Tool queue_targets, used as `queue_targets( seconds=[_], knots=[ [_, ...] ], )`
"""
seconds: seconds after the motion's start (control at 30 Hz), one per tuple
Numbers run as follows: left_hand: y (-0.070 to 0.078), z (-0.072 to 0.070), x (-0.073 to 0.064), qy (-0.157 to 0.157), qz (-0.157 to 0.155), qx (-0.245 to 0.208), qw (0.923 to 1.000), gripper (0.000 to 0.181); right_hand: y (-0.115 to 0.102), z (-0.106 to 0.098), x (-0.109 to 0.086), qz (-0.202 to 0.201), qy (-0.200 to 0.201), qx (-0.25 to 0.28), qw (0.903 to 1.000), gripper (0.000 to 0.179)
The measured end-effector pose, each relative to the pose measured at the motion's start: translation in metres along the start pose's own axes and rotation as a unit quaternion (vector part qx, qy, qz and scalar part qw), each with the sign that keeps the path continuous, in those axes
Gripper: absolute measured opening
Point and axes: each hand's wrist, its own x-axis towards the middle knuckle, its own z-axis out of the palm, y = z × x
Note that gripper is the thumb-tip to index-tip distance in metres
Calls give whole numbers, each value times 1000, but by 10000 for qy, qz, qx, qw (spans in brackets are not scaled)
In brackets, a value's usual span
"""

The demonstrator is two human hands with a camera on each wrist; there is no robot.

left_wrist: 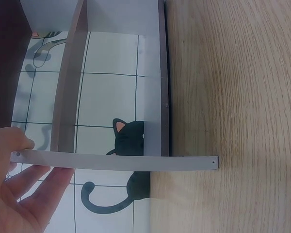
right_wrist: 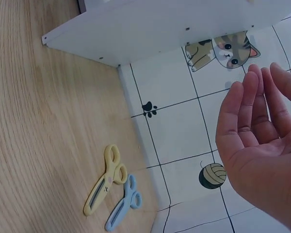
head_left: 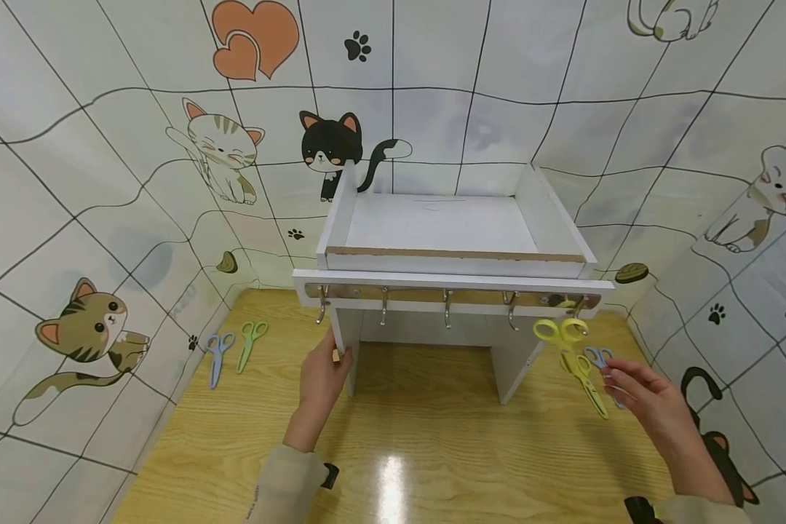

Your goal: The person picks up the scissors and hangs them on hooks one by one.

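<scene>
Steadying a white shelf unit (head_left: 452, 251) w/ the left hand (head_left: 324, 375) on its left leg (head_left: 343, 349), thumb and loosely spread fingers either side of the panel edge.

Right hand (head_left: 648, 400) hovers open, fingers straight & close together, holding nothing, just beside yellow scissors (head_left: 573, 356) hanging from the far-right hook (head_left: 579, 309). Blue scissors (head_left: 599, 360) lie near that hand on the wooden table (head_left: 432, 451); blue & green pairs (head_left: 234, 349) lie well apart at left.

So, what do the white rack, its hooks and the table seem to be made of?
White rack: probably laminated particle board, since a raw brown edge shows on its tray.
Hooks: likely metal, shiny and silver.
Table: wood or a wood-look laminate, with pale grain and a glossy reflection.
</scene>
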Motion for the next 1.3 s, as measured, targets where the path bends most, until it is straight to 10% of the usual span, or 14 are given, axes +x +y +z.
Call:
queue_targets(
  seconds=[0.37, 0.77, 1.3],
  knots=[
    [-1, 0, 0, -47, -5, -46, 10000, 31, 6, -28, 8, 496, 541, -598, 9955, 24],
    [-1, 1, 0, -44, -52, -4, 10000, 31, 29, -66, 15, 1233, 1259, -1737, 9689, 14],
    [0, 1, 1, 28, -46, 60, 10000, 29, 72, -123, 33, 1764, 1527, -4979, 8352, 52]
  ],
)
